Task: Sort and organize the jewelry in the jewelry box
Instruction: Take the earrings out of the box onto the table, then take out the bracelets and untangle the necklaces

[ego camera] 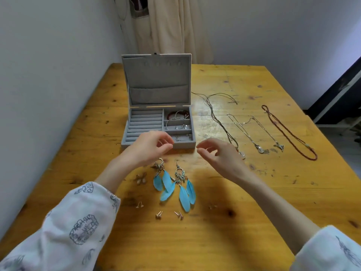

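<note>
Hovering both hands between jewelry box (pixel 140 132) and feather earrings (pixel 175 184), fingers loosely curled, holding nothing.
Earrings lie just under left hand (pixel 150 146); right hand (pixel 218 155) alongside. Pinch the hooks, not feathers.

No readable text or labels anywhere.

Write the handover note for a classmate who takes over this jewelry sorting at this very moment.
Left hand and right hand: both hover just in front of the jewelry box, fingers loosely curled, nothing visibly held.
Done: bracelets and a few small pieces sit in the right-hand compartments; the lid is up.
Left on the table: two blue feather earrings, several stud earrings, four necklaces laid out right of the box.
</note>
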